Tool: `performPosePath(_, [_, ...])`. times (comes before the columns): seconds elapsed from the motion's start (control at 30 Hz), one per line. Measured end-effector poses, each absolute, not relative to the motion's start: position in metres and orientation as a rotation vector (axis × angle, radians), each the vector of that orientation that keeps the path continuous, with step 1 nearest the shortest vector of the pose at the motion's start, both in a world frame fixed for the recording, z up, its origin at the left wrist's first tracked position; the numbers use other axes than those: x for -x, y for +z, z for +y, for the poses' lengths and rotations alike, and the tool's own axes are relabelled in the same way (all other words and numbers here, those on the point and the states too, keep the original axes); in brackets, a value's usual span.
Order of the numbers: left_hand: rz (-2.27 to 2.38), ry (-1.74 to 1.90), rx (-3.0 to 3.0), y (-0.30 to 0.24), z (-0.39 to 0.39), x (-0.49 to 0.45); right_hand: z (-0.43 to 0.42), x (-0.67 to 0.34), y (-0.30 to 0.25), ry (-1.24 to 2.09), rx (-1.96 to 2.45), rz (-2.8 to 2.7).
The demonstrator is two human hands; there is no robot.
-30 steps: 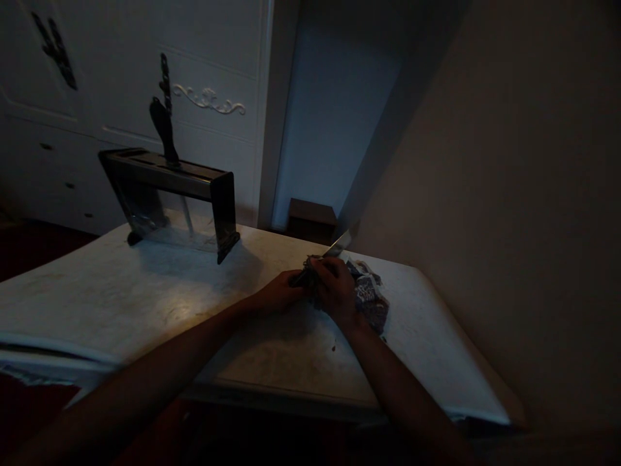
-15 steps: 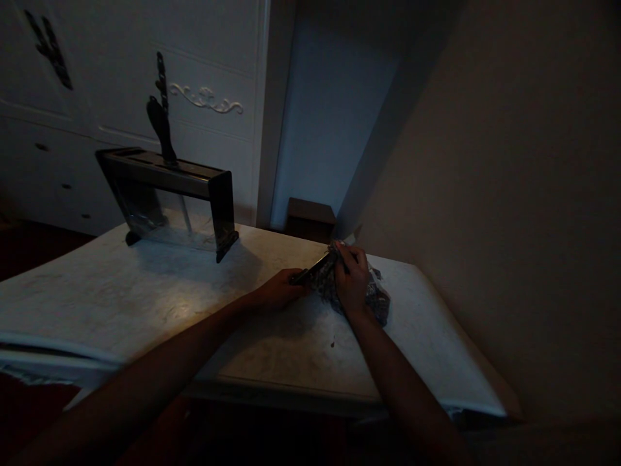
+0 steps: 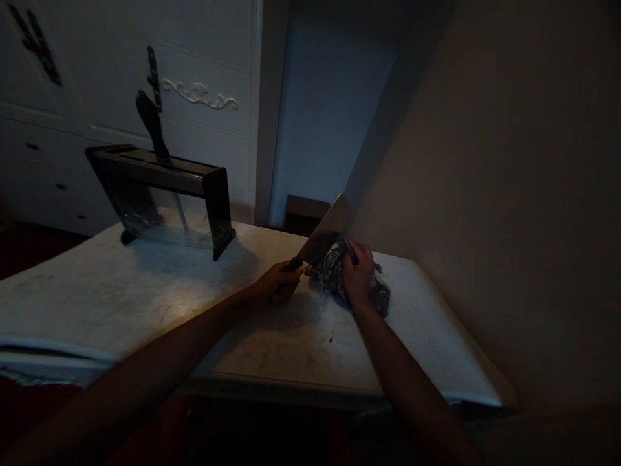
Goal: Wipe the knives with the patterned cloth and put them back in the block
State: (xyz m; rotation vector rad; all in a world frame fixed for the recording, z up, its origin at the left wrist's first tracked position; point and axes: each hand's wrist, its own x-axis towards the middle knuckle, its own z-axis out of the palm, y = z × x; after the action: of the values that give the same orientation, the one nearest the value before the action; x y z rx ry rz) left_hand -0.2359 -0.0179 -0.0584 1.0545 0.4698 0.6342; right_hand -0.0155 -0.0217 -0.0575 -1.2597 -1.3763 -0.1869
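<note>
My left hand (image 3: 279,283) is closed round the dark handle of a cleaver (image 3: 326,232). Its broad blade points up and away to the right, with the flat side showing. My right hand (image 3: 358,268) grips a bunched grey patterned cloth (image 3: 334,275) beside the blade. Part of the cloth trails on the table to the right of that hand. Whether the cloth touches the blade I cannot tell. To the left stands a knife block (image 3: 184,169) with clear sides and a dark frame; one black-handled knife (image 3: 151,124) sits upright in it.
The pale-topped table (image 3: 272,346) runs up to the wall (image 3: 485,194) at the right. A small dark speck (image 3: 331,337) lies near its front. Behind are a white cabinet (image 3: 204,58) and a brown box-like piece (image 3: 305,215). The room is dim.
The cleaver has turned so its flat blade now shows, raised clear of most of the cloth. My right hand has shifted its hold on the cloth. The view has moved slightly right.
</note>
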Motion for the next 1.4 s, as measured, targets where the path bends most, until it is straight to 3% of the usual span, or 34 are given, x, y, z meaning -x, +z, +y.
performPosePath(0.2, [0.517,0.747,-1.049,-0.057,-0.014,0.236,-0.014,0.008,-0.058,-0.005,1.257,-1.217])
performPosePath(0.47, [0.958,1.107,-1.856,-0.058,-0.016,0.238,-0.024,0.012,-0.045,-0.06,1.191,-1.022])
performPosePath(0.8, [1.216,0.678,-2.314,-0.06,-0.022,0.237,-0.045,0.049,-0.05,-0.359,0.849,-1.909])
performPosePath(1.4, [1.146,0.598,-2.358,-0.057,-0.018,0.24,-0.02,-0.016,-0.047,-0.366,1.179,-1.169])
